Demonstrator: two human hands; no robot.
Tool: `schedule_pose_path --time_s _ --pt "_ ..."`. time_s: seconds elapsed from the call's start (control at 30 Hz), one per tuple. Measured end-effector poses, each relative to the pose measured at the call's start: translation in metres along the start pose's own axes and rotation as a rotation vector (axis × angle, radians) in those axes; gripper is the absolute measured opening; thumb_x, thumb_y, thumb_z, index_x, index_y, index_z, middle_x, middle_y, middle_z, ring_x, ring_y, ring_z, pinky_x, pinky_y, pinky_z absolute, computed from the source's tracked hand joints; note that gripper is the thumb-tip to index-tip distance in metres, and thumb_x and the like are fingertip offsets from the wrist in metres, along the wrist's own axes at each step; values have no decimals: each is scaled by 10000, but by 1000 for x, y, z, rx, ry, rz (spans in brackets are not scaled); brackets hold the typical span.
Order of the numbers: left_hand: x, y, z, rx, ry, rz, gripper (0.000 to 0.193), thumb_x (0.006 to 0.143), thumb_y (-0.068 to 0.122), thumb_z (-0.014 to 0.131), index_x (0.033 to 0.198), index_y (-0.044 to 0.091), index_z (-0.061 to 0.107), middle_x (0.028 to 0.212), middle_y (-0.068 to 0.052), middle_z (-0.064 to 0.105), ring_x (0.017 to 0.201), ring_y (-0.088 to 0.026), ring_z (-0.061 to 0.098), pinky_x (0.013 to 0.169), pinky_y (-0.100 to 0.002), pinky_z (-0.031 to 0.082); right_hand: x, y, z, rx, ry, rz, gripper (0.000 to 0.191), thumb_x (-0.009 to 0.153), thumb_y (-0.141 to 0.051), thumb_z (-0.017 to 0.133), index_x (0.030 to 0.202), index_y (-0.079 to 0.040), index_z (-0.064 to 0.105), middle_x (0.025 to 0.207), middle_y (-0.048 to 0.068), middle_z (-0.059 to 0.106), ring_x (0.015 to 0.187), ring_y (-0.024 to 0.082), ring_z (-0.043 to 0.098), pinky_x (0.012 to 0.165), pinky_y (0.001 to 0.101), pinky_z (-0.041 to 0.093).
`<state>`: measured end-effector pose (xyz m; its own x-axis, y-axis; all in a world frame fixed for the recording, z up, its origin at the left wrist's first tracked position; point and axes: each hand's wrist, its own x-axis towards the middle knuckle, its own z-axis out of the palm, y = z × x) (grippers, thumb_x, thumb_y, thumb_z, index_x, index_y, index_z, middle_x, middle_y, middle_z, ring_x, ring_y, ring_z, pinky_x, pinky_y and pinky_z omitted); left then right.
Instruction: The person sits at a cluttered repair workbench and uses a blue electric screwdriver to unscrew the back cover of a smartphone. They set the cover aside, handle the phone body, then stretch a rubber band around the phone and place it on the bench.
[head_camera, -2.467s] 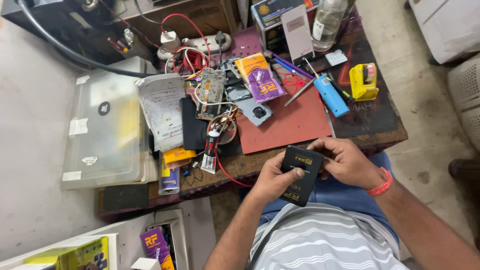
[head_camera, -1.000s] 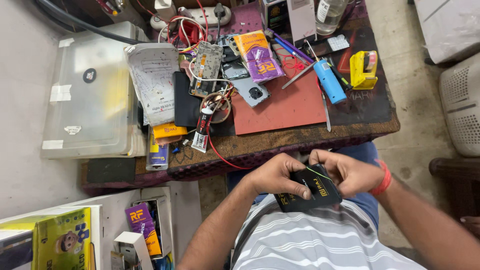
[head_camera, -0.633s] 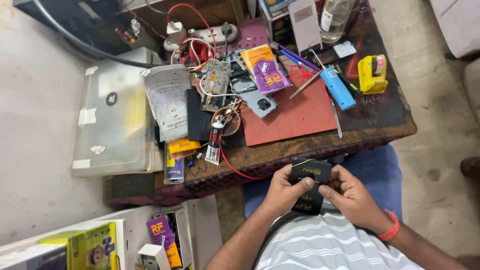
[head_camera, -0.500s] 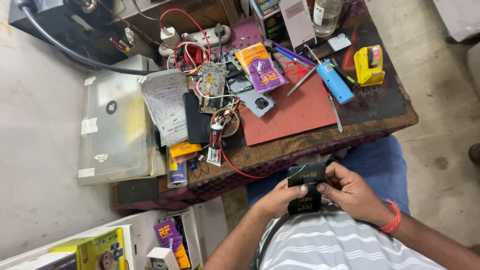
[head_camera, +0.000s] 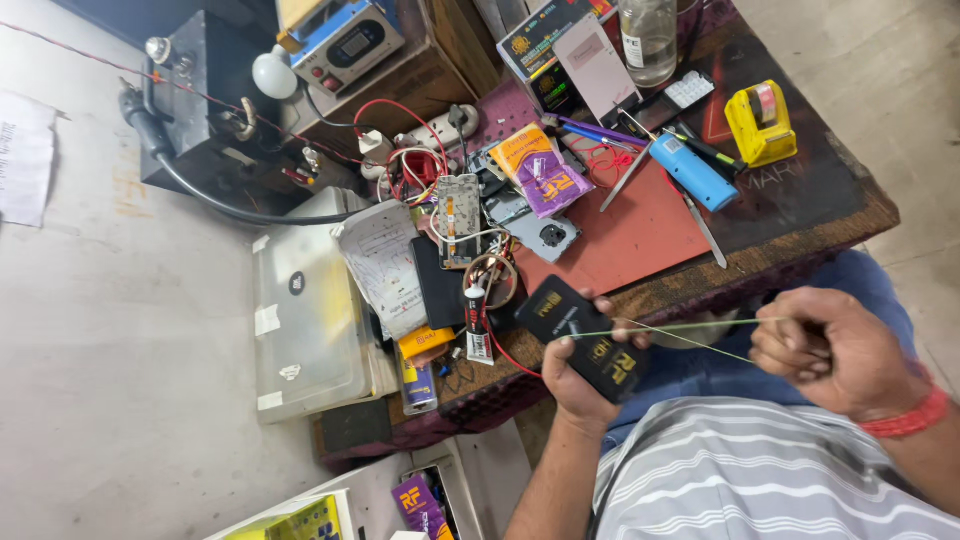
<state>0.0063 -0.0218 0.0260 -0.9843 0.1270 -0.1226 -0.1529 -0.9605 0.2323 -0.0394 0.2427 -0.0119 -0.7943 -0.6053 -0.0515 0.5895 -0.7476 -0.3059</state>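
**Black packet and thread held over the lap**

The flat black packet sits in your left hand, just off the near edge of the table, tilted with its printed face up. Your fingers wrap round its back and edges, thumb on the front, clamped firmly on it. From the packet a thin pale thread runs toward three o'clock into your right hand, whose fingers are curled and pinched on the thread's end. The two hands are well apart, the thread stretched between them.

At twelve o'clock from the packet lies a red mat. On it, toward one o'clock, rests a blue cylinder tool; a yellow tape dispenser stands further out. At ten o'clock lies a bare circuit board among red wires, and at nine o'clock a closed grey laptop.
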Motion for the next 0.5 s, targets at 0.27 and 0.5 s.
schedule_pose_path --time_s 0.27,0.5 --pt "-5 8 -17 615 -148 -441 540 931 216 621 1341 -117 506 1139 -211 653 1020 -257 658 977 -397 547 41 -50 51 -779 -268 366 348 970 -173 621 1223 64 643 870 25 568 613 88 376 521 271 321" --pt "-9 23 5 293 -260 -422 749 846 268 716 1476 -65 483 1137 -229 657 1025 -314 686 943 -398 577 70 -65 56 -5 -155 84 239 1045 -123 600 1147 93 605 797 46 483 615 92 414 528 251 308"
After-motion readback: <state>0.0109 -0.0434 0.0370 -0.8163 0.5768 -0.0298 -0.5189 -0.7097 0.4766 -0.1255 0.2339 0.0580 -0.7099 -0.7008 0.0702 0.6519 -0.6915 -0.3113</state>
